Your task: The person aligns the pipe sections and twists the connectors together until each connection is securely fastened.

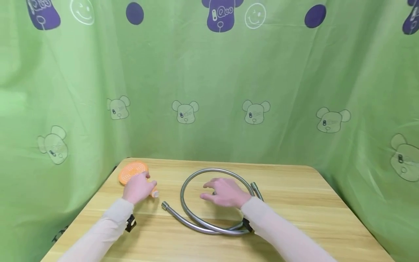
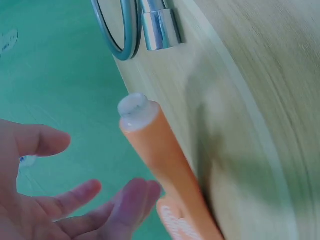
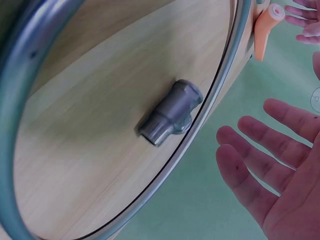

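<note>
My left hand (image 1: 139,187) is over an orange handheld shower head (image 1: 132,170) at the table's far left. In the left wrist view, its loosely bent fingers lie beside the orange handle (image 2: 162,155), which ends in a whitish threaded tip (image 2: 137,112). The right hand (image 1: 226,193) hovers within the loop of a grey metal shower hose (image 1: 184,202), fingers spread and holding nothing. Below it, the right wrist view shows a small metal tee-shaped fitting (image 3: 172,112) on the wood, mostly hidden by the hand from the head view.
One hose end (image 1: 165,206) points left toward the shower head; the other end (image 1: 254,186) lies beyond the right wrist. A light wooden table (image 1: 311,218) carries everything. Green curtains (image 1: 209,138) with bear prints enclose its back and sides.
</note>
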Demonstrator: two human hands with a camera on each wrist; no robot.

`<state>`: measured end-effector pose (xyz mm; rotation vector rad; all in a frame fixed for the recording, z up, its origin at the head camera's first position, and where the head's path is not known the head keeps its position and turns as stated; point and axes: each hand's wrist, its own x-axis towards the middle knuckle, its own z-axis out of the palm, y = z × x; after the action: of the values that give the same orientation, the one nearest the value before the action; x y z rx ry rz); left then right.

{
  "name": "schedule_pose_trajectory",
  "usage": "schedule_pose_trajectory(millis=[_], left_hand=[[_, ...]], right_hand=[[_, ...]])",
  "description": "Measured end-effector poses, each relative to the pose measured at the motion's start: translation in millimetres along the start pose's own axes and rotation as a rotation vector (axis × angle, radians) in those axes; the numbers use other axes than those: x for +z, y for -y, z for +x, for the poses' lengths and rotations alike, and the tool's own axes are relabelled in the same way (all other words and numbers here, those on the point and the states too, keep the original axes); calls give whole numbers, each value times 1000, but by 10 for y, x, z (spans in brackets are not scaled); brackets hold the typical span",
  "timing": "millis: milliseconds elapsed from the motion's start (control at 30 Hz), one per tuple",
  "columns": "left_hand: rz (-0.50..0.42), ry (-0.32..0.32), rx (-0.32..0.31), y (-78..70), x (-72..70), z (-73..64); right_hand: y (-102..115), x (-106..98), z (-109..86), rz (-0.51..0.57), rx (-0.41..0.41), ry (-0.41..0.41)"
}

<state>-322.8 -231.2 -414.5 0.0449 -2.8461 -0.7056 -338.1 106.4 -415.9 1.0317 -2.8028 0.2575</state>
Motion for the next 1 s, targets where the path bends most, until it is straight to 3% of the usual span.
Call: schedule_pose_trajectory(millis=[367, 533, 767, 1000], left_hand=[[-268, 161, -197, 205, 61, 59], [-390, 181, -250, 302, 118, 85], [-652, 188, -349, 447, 246, 127], [-814, 175, -387, 483, 295, 143]], right_hand=[[47, 75, 59, 15, -13, -4], [65, 87, 60, 28, -15, -5], [81, 124, 71, 40, -29, 2], [83, 114, 70, 32, -21, 14]])
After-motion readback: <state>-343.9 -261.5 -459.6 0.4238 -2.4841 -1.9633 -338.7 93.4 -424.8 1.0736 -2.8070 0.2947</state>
